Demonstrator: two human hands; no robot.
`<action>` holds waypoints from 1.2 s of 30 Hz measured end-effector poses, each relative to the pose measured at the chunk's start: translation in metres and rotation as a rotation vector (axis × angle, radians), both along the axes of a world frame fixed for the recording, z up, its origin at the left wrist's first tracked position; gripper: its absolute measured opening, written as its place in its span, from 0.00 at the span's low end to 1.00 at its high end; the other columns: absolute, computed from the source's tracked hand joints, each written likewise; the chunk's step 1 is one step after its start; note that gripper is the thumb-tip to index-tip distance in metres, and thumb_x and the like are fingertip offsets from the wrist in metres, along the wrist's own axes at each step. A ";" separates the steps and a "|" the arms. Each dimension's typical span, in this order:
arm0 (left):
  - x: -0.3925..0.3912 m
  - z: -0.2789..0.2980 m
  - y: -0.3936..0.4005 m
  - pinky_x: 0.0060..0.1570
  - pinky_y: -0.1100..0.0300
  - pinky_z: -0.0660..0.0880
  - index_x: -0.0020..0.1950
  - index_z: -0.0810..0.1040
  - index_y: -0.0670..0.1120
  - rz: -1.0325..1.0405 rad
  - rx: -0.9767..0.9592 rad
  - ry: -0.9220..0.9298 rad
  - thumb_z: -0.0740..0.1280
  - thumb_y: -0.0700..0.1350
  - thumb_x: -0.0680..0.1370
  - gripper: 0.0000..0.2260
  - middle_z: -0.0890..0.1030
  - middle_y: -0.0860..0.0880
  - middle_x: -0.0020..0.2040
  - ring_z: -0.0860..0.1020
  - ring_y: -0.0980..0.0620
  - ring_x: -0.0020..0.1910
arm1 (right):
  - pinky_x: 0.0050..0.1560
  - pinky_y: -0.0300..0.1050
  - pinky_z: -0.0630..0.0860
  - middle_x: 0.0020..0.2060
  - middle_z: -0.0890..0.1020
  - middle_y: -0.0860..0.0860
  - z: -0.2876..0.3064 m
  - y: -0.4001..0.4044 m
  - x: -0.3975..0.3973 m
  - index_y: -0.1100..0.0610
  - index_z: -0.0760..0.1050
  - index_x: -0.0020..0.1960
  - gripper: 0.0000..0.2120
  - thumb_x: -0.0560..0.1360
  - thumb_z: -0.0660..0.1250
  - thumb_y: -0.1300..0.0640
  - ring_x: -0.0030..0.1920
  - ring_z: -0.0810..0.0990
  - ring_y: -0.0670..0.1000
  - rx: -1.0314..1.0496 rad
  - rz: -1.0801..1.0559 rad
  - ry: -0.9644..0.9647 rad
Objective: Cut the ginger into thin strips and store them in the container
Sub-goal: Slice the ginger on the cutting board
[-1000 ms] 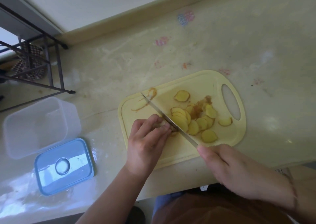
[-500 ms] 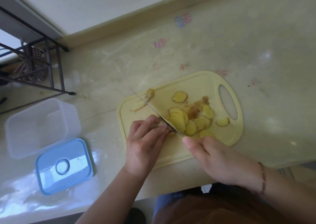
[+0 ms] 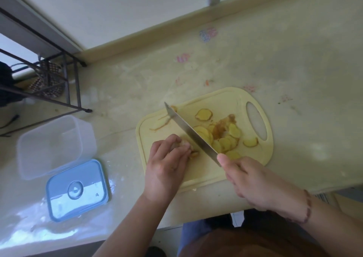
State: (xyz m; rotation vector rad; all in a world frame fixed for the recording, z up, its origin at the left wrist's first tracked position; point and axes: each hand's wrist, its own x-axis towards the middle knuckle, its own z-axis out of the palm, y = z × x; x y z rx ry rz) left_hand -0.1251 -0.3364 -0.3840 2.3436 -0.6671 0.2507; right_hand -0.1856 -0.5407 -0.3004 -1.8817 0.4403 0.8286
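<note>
Raised since before — knife (image 3: 191, 134) above ginger (image 3: 185, 145).

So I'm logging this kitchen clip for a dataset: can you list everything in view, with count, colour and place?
cutting board: one, pale yellow, on the counter
ginger slices: a loose pile, yellow, on the board
ginger piece: one, under the left fingers
peel scraps: brown, among the slices
knife: one, steel blade, over the board
container: one, clear, left of the board
lid: one, blue, beside the container
wire rack: one, black, far left
counter: cream
left hand: holds the ginger piece
right hand: grips the knife
</note>
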 end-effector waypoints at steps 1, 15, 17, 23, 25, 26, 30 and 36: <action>-0.001 0.001 0.000 0.49 0.54 0.76 0.47 0.86 0.42 0.000 0.017 -0.003 0.71 0.41 0.79 0.05 0.83 0.45 0.53 0.78 0.43 0.46 | 0.21 0.33 0.56 0.22 0.58 0.46 0.004 -0.001 -0.001 0.60 0.60 0.35 0.33 0.71 0.47 0.29 0.19 0.56 0.45 0.005 -0.001 -0.001; 0.001 0.002 0.002 0.49 0.60 0.75 0.49 0.87 0.42 0.019 -0.016 0.010 0.67 0.46 0.82 0.11 0.83 0.46 0.49 0.80 0.45 0.46 | 0.32 0.41 0.64 0.23 0.64 0.47 0.023 0.001 -0.020 0.56 0.59 0.32 0.31 0.71 0.47 0.27 0.27 0.63 0.46 -0.139 0.077 -0.086; 0.002 0.002 0.002 0.50 0.62 0.74 0.49 0.87 0.42 0.009 -0.026 0.014 0.66 0.47 0.83 0.13 0.83 0.46 0.49 0.79 0.46 0.45 | 0.32 0.41 0.64 0.23 0.64 0.47 0.023 0.001 -0.021 0.56 0.59 0.32 0.31 0.71 0.47 0.27 0.27 0.63 0.46 -0.146 0.076 -0.092; 0.002 0.002 0.003 0.50 0.62 0.74 0.50 0.87 0.41 0.004 -0.036 0.017 0.66 0.46 0.83 0.12 0.83 0.46 0.49 0.79 0.46 0.45 | 0.33 0.41 0.65 0.24 0.65 0.48 0.021 0.003 -0.020 0.55 0.60 0.32 0.32 0.72 0.46 0.26 0.27 0.64 0.46 -0.156 0.064 -0.116; 0.002 0.002 0.002 0.50 0.62 0.74 0.50 0.87 0.41 0.005 -0.035 0.017 0.67 0.46 0.83 0.11 0.83 0.45 0.49 0.79 0.46 0.45 | 0.32 0.41 0.65 0.23 0.65 0.48 0.022 0.003 -0.019 0.55 0.60 0.32 0.31 0.72 0.48 0.28 0.27 0.64 0.46 -0.157 0.063 -0.099; 0.002 0.001 0.003 0.50 0.61 0.74 0.50 0.87 0.41 0.004 -0.035 0.016 0.67 0.46 0.83 0.11 0.83 0.45 0.49 0.79 0.46 0.45 | 0.32 0.40 0.65 0.23 0.65 0.47 0.022 0.003 -0.019 0.56 0.60 0.32 0.31 0.72 0.48 0.28 0.27 0.64 0.46 -0.156 0.066 -0.094; 0.003 0.001 0.003 0.52 0.62 0.73 0.50 0.87 0.41 -0.002 -0.038 0.003 0.68 0.45 0.82 0.10 0.83 0.45 0.49 0.80 0.46 0.45 | 0.32 0.40 0.64 0.23 0.63 0.48 0.024 0.003 -0.016 0.55 0.59 0.32 0.30 0.72 0.48 0.28 0.27 0.63 0.46 -0.159 0.077 -0.073; 0.008 0.002 0.006 0.54 0.64 0.73 0.48 0.87 0.41 -0.042 -0.022 -0.020 0.73 0.40 0.78 0.04 0.83 0.46 0.48 0.81 0.46 0.46 | 0.32 0.39 0.65 0.21 0.63 0.45 0.020 0.008 -0.003 0.54 0.59 0.31 0.29 0.72 0.47 0.28 0.26 0.63 0.46 -0.119 0.109 -0.046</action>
